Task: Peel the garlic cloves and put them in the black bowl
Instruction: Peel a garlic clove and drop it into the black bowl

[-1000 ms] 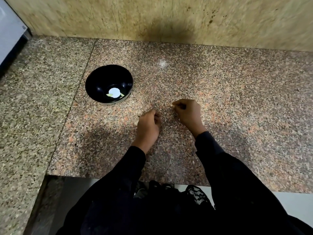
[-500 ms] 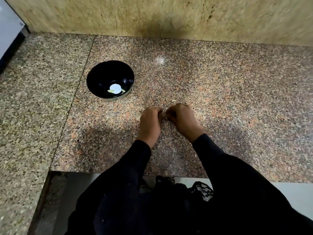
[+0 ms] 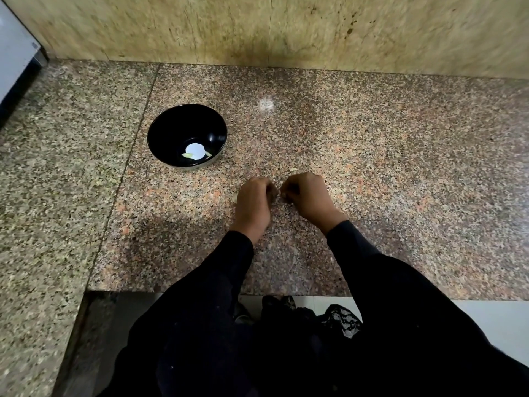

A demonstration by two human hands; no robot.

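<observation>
Between my curled fingers [image 3: 273, 188] I am working something hidden, so I cannot tell the clove's axis; the black bowl [image 3: 187, 136] is lying beyond-left, nearer my left hand [image 3: 254, 202] than my right hand [image 3: 307, 196].

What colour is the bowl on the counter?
Glossy black bowl, with a white light reflection at its bottom, seen in the head view.

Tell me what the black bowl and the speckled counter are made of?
The round glossy black bowl looks like plastic or glazed ceramic; its shine leaves that open. The speckled pink-and-grey counter looks like polished granite, given its mottled grains and a light glare.
</observation>
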